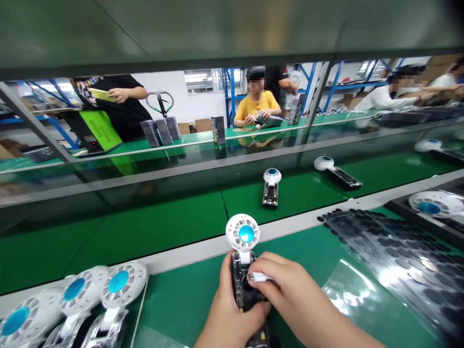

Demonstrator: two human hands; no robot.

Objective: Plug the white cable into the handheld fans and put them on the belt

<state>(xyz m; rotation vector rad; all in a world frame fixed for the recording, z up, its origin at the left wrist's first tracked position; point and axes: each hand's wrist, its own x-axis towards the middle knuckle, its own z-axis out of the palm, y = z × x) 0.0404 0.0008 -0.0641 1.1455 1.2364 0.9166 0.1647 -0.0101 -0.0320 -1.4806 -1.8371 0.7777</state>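
Upright in front of me is a handheld fan (242,233) with a white round head, a blue centre and a clear-and-black body. My left hand (228,314) is wrapped around that body, its thumb lying across the front. Between the thumb and fingers of my right hand (293,285) is a white cable plug (258,277), held just over the front of the body. Whether the plug's metal tip touches the fan I cannot tell. The lower end of the body is partly covered by my left hand.
Several similar fans (118,282) stand at the lower left. Sheets of round black stickers (402,246) and a tray (398,205) lie to the right. Beyond the bench edge, a green conveyor belt (181,217) carries more fans. Co-workers are at the far bench; a metal shelf (217,34) hangs overhead.
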